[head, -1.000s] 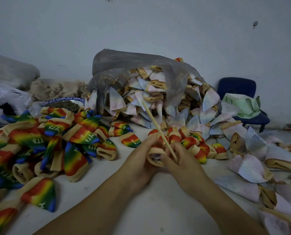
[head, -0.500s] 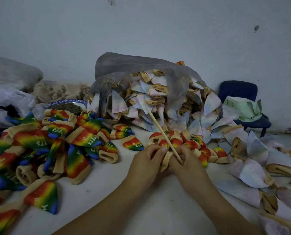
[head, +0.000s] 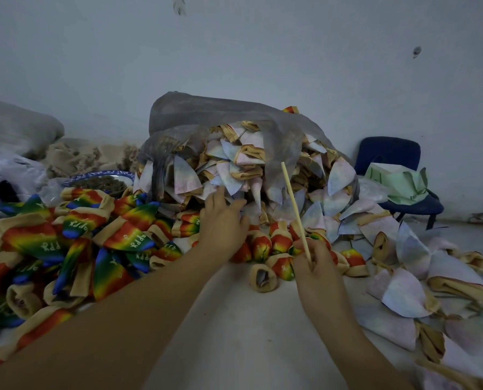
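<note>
While reaching forward over the white surface [head: 234,347], touches with the left hand [head: 223,220] the lower edge of a heap of pale, pastel-tinted cone-shaped fabric pieces with tan cuffs [head: 234,161]. Holds the left grip wide and loose, fingers spread and nearly straight, tips against the pale pieces, nothing enclosed. Faces that heap where it spills out of a grey translucent plastic bag [head: 206,114] and runs down to the right across the surface.

Holds the right hand [head: 316,268] nearer the body, well apart from the left, with the grip closed round the lower end of a thin, light wooden stick [head: 293,204]. Carries the stick nearly upright, top leaning a little to the left, upper end showing in front of the pale heap.

Has between the two hands a cluster of small red-and-orange rainbow fabric pieces [head: 262,246], and just left of the right hand one rolled tan piece [head: 262,277] lying alone on the surface. Has on the left a broad pile of rainbow-striped fabric pieces with white lettering [head: 74,243], the left forearm crossing beside it. Looks past that pile to a blue-rimmed plate of dark stuff [head: 99,181], and at far right to a dark blue chair [head: 389,153] bearing a folded pale green sheet [head: 397,181].
</note>
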`<state>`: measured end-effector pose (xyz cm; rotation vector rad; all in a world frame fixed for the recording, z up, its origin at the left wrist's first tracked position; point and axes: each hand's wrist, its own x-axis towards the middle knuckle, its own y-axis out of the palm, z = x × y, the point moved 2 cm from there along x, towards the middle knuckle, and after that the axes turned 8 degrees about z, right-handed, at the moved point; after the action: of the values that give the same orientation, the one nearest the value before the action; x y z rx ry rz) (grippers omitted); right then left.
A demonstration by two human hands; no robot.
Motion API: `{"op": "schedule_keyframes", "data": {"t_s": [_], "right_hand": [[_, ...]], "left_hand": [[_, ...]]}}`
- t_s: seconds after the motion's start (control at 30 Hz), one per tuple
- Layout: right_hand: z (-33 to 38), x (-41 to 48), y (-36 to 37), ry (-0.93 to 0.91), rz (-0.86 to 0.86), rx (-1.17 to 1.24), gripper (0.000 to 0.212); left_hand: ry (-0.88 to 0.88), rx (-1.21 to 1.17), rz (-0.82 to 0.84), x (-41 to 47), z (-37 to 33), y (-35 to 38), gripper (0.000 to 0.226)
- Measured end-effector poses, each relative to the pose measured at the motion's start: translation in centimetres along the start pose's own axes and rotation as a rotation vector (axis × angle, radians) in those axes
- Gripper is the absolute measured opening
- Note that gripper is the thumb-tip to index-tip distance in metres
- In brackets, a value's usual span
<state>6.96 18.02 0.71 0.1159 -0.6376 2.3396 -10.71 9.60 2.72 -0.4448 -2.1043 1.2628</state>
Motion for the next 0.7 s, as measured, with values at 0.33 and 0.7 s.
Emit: {"op": "schedule_keyframes", "data": {"t_s": [0.33,0.7], "right_hand": [[-0.3,0.2,-0.3,0.045,-0.007,-0.016,0.009],[0.7,0.2,0.4,0.175,0.120,0.512,0.042]], "left_hand": [[-0.030,-0.202,0.008,2.3,-1.0,-2.4,0.038],[0.262,-0.550,-0.162,-10.9,-3.0,-2.0,0.038]]}}
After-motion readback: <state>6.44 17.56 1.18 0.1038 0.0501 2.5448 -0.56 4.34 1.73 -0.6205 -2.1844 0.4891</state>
